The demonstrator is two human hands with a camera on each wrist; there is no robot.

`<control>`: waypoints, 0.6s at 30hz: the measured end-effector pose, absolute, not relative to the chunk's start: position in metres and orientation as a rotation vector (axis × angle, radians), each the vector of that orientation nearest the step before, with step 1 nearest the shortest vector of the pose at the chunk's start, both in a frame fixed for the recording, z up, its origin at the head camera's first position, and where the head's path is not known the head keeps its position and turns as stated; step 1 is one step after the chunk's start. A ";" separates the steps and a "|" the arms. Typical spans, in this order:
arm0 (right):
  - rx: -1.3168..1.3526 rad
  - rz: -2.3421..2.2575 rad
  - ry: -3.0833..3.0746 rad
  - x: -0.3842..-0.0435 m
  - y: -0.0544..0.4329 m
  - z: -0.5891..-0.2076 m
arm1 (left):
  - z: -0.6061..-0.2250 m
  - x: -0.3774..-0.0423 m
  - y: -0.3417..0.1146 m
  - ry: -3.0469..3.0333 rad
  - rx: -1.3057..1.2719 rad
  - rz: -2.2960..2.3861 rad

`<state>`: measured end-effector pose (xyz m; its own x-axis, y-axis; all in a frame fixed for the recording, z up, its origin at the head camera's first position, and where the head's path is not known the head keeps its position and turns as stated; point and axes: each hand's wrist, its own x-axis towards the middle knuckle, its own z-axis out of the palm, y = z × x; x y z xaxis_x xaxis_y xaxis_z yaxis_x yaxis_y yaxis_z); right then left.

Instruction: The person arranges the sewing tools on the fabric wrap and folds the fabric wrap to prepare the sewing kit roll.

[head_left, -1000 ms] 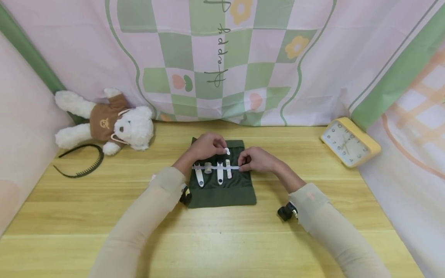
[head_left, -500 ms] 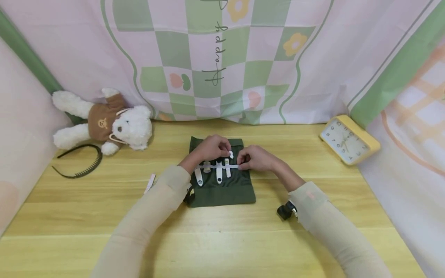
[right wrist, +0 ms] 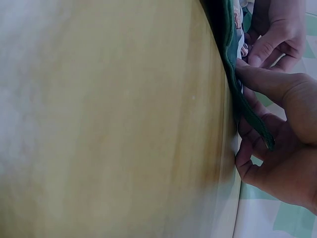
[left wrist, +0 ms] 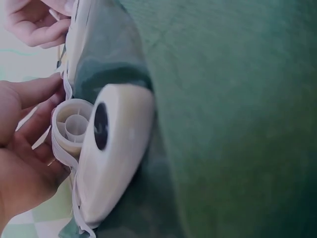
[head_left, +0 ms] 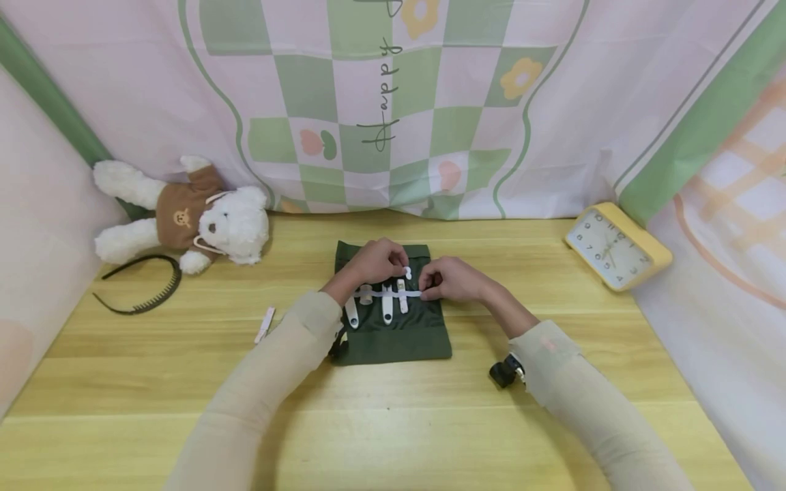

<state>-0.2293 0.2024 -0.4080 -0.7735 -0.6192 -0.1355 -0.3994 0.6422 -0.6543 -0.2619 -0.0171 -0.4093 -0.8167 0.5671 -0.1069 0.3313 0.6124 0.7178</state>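
A dark green cloth organizer (head_left: pixel 393 348) lies on the table, with a white elastic band (head_left: pixel 413 294) across it. Tucked under the band are two long white tools (head_left: pixel 387 310), a pale spool (left wrist: pixel 74 124) and a small white-and-pink piece (head_left: pixel 402 300). My left hand (head_left: pixel 377 262) reaches over the upper part and pinches a small white looped piece (head_left: pixel 408 273), like scissor handles. At the organizer's right edge, my right hand (head_left: pixel 453 281) pinches the cloth at the band's end; in the right wrist view the cloth edge (right wrist: pixel 250 116) passes between thumb and fingers.
A small pale pink strip (head_left: pixel 265 324) lies left of my left forearm. Farther left are a black headband (head_left: pixel 166 293) and a white plush bear (head_left: pixel 242 221) in a brown top. A yellow clock (head_left: pixel 614 249) stands at the right back, before a hanging checked cloth (head_left: pixel 368 136).
My left hand has shifted slightly right with the white looped piece, and its forearm now uncovers the pink strip. My right hand stays at the organizer's edge.
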 end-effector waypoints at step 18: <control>-0.816 -0.886 2.500 -0.230 0.203 -0.408 | -0.412 -0.263 -0.016 2.388 0.704 1.167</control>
